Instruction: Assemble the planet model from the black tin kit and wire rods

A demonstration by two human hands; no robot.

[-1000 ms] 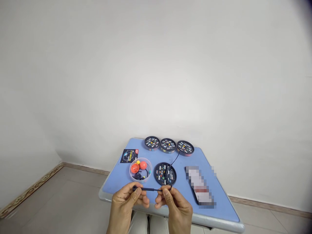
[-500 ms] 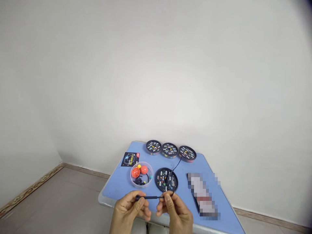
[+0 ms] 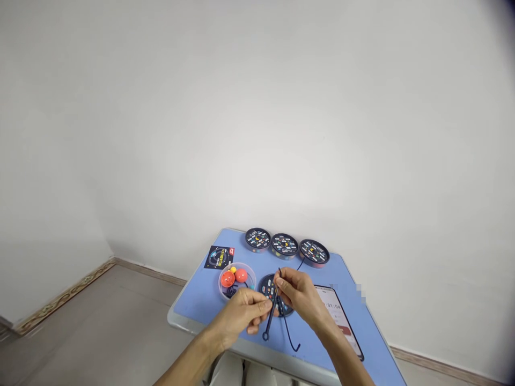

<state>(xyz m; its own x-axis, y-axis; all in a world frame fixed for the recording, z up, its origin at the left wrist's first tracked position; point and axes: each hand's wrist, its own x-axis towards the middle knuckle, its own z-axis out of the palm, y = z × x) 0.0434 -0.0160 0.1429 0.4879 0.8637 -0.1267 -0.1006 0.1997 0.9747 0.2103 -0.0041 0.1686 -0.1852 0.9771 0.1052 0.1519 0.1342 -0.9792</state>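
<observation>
My left hand pinches a black rod with a ring at its end, the ring pointing down toward me. At the rod's upper end my right hand is closed on a thin black rod, whose tip shows above the fingers. A thin black wire with a bent end hangs below my right hand; where it begins is hidden. Beneath both hands, partly covered, lies a round black lid with printed coloured dots. To its left stands a clear round tub holding orange-red ball pieces, a yellow ball and black parts.
Three closed round tubs with black printed lids line the table's back edge by the wall. A black printed card lies at the left. On the right is a phone showing a timer. The blue table has a pale rim.
Both hands have moved up and the right hand sits higher over the lid. The ringed rod has swung from level to steep, ring end down. The view has shifted slightly.
</observation>
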